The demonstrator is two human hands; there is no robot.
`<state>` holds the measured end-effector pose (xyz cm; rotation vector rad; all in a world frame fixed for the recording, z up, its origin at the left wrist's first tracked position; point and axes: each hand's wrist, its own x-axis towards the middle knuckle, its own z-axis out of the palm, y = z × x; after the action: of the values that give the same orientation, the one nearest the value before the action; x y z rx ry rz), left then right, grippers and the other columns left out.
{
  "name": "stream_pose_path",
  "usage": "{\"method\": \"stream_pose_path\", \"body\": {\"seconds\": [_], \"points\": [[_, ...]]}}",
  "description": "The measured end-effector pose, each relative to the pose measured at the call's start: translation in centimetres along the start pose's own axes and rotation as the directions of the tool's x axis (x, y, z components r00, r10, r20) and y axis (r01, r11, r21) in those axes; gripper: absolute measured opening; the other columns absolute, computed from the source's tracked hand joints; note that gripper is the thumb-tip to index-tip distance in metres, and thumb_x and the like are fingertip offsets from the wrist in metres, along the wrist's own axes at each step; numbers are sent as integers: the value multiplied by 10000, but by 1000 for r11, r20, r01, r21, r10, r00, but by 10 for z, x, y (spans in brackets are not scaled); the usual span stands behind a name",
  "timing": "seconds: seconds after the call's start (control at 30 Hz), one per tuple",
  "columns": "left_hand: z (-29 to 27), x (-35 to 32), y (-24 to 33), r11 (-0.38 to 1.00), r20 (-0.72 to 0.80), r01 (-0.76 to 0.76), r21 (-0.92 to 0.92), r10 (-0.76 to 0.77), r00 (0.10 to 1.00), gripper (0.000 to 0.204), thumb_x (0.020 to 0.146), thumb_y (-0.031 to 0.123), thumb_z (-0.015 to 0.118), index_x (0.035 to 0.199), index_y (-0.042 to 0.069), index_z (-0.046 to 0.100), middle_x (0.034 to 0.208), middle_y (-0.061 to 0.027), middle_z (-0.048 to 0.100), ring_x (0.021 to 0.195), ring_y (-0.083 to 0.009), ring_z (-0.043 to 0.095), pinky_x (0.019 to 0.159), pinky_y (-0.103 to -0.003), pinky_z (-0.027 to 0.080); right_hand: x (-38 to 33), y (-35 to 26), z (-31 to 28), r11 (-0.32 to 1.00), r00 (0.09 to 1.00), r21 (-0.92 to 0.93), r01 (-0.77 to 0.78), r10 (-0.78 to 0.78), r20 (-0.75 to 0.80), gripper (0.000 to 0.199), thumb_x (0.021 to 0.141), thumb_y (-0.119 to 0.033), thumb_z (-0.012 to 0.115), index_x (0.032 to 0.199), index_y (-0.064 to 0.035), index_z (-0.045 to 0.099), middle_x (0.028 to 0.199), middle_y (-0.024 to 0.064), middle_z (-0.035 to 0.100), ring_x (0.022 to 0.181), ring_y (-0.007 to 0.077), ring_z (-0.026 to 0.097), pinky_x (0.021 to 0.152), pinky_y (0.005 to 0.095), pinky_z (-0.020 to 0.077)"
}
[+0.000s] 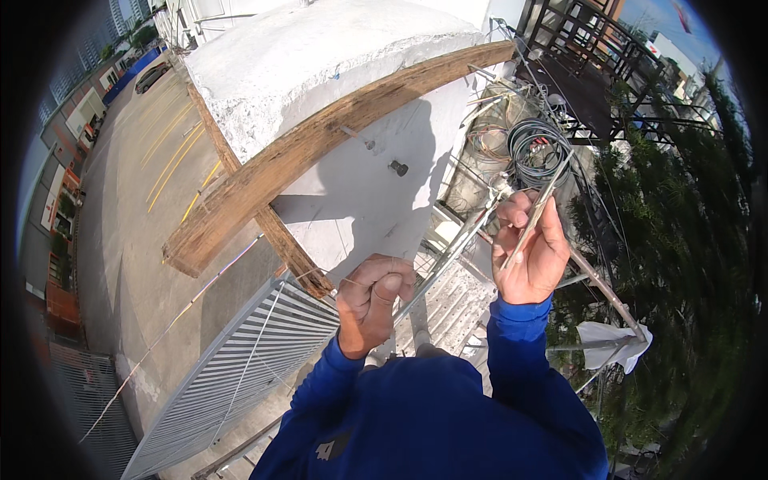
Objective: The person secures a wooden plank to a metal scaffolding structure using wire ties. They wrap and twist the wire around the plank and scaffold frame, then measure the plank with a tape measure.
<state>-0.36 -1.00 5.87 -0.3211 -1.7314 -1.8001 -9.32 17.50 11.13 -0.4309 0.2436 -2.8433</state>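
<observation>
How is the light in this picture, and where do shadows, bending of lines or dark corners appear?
Head view: hard sunlight; the person's shadow falls on the white wall. The wooden plank curves from fisheye distortion, and the corners are black. The left hand and the right hand are sharp and brightly lit, as is the thin metal rod in the right.

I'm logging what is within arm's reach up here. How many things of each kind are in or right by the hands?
Hands: 2, the left hand and the right hand
Thin metal rods held in the right hand: 1, the rod
Coils of dark cable: 1, the coil
Weathered wooden beams on the wall top: 1, the beam
Total: 5
</observation>
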Motion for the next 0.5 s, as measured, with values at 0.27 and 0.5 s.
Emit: {"method": "stream_pose_path", "body": {"seconds": [0.27, 0.5], "points": [[5, -11, 7, 995, 49, -41, -91, 45, 998, 199, 1007, 153, 474, 1060, -14, 568, 861, -130, 624, 698, -155, 612, 664, -292, 500, 52, 34, -53, 905, 898, -425, -5, -183, -400, 187, 989, -314, 515, 1089, -171, 582, 935, -53, 616, 742, 101, 563, 596, 268, 440], [10, 13, 13, 987, 180, -129, -100, 145, 973, 272, 1005, 194, 489, 1053, -55, 587, 900, -167, 646, 748, -188, 656, 710, -307, 521, 41, 72, -103, 102, 869, -964, 247, -462, 174, 147, 957, -145, 570, 1040, -49, 496, 865, 32, 549, 770, 106, 520, 672, 258, 444]]}}
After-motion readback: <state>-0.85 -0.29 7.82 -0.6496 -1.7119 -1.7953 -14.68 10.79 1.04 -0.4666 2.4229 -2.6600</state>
